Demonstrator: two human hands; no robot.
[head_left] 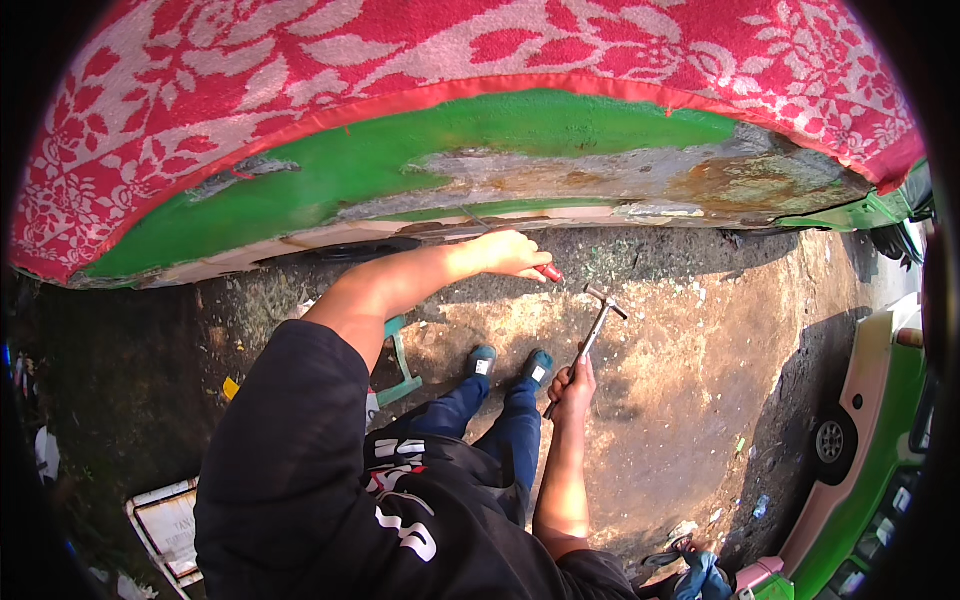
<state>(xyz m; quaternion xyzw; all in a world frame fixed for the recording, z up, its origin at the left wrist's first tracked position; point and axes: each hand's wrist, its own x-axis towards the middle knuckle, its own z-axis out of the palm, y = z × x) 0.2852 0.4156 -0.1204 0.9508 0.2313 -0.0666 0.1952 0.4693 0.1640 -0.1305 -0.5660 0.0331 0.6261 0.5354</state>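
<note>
My left hand [508,254] is closed round a red-handled screwdriver [549,271]. Its thin shaft slants toward the lower edge of a green vehicle body panel [380,185]; whether the tip touches the metal, I cannot tell. Part of that panel is stripped to bare grey and rusty brown metal. Lower and to the right, my right hand [573,388] grips a hammer [598,325] by its handle. The hammer's head is up, a short way from the red handle's end and apart from it.
A red and pink floral cloth [400,50] drapes over the panel. Below my left arm stands a green frame [402,365]. A white-framed board [165,530] lies at lower left. Another green and pink vehicle [870,420] is at right. Paint chips litter the rough ground [680,400].
</note>
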